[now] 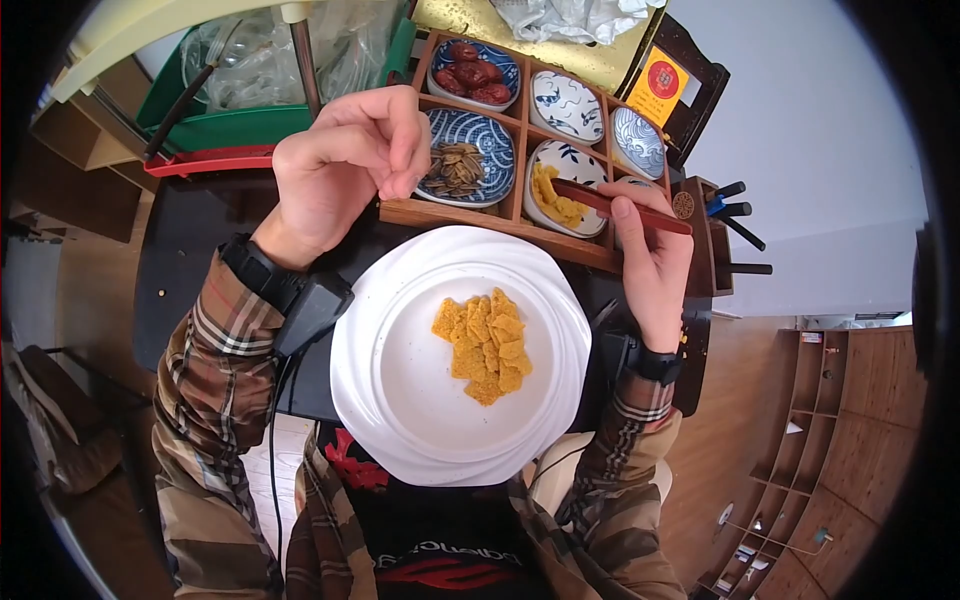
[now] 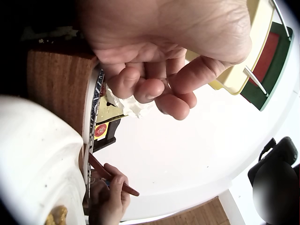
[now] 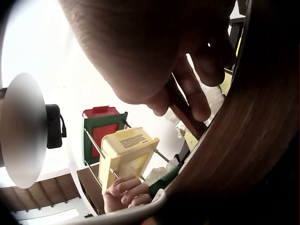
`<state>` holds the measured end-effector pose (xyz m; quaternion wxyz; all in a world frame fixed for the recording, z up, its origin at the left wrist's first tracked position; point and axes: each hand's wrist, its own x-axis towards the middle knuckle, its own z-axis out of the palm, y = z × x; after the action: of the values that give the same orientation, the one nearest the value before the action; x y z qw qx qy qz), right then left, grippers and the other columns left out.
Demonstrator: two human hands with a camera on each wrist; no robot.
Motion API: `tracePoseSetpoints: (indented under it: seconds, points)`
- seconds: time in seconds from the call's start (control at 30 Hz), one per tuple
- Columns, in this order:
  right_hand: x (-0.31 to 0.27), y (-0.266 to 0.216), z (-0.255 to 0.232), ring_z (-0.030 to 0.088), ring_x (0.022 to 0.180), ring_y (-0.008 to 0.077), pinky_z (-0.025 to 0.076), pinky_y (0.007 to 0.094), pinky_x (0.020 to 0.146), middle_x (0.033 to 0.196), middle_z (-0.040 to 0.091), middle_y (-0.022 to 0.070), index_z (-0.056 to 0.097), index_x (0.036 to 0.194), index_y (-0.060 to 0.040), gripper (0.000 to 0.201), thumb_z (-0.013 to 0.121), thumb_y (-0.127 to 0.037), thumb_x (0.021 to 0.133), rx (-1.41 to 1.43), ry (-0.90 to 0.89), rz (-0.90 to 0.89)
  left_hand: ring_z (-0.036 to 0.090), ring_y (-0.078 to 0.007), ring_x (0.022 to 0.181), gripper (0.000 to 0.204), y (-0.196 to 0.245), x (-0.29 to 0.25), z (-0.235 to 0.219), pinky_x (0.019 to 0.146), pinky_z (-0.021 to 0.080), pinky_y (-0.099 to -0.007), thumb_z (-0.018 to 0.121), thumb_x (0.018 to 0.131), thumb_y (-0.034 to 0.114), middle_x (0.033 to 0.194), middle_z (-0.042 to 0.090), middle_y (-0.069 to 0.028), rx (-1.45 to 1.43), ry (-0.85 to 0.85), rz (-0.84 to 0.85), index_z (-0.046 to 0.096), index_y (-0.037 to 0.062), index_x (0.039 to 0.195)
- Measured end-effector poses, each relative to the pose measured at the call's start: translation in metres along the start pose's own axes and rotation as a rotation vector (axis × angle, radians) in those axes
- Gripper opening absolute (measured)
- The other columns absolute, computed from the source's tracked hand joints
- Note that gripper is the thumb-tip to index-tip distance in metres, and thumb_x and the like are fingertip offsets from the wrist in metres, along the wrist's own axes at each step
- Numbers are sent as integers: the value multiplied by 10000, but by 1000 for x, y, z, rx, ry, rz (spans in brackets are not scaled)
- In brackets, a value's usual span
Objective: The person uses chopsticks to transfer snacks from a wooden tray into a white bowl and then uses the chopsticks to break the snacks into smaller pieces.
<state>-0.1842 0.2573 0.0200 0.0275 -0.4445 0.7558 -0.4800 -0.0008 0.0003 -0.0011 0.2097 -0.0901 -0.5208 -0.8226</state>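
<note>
Nearest the body there's a glossy white plate with a wavy rim (image 1: 360, 340), flat orange-yellow crisps (image 1: 485, 345) piled in it. Past that is a brown wooden divided box (image 1: 580, 250), and the right hand (image 1: 655, 265) is over its right end, fingers and thumb gripping slim reddish-brown tongs (image 1: 590, 198). Their long axis runs from that hand leftward and slightly away from the body, tips in a white bowl with dark leaf patterns (image 1: 580, 155). The yellow pieces (image 1: 545, 192) lie at the tips, so left of the right fingers, and imo that's clearly the closer hand. The left hand (image 1: 345, 160) is up beside the brown seeds (image 1: 455, 170), fingers loosely curled, nothing visible in them

Hard to make out: the right fingers cover part of the box, the tongs hide some of the bowl, and I can't tell if the tips pinch a piece. The right wrist view is too dark and cuts them off
</note>
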Motion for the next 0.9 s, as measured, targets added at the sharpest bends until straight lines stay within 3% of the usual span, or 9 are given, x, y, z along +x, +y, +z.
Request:
tracePoseSetpoints:
  seconds: [0.2,0.3,0.47,0.77,0.9]
  points:
    - [-1,-7,-1,591,760,77,452,229,686,881,703,50,710,1088,0,206,621,-170,1014,49,-17,35,474,-119,591,105,0,0,0,553,359,-235,469,747,139,684,561,-89,6,-3,1,513,43,745]
    - [0,-9,-4,611,777,67,446,218,688,866,703,44,712,1084,-3,216,610,-183,1023,69,-42,161,463,-117,586,106,0,0,0,552,354,-236,469,748,142,680,559,-89,9,-6,1,512,45,744]
    - [3,-3,-5,549,716,32,391,194,639,821,683,13,708,1068,-9,227,591,-201,1038,113,50,211,451,-116,582,107,-1,0,-1,551,351,-238,467,749,144,676,557,-89,7,-11,1,511,47,744]
    - [3,-3,-10,468,668,-3,312,196,571,816,675,-18,707,1076,-20,219,591,-202,1035,109,84,181,447,-114,580,106,0,-1,0,549,348,-237,468,757,144,676,553,-88,-1,-4,8,509,47,750]
    - [0,-8,-13,531,699,27,378,186,615,864,683,16,704,1063,-3,181,581,-131,1026,126,74,165,448,-115,582,102,-1,0,-2,546,344,-237,468,756,139,680,554,-89,10,-21,9,510,46,750]
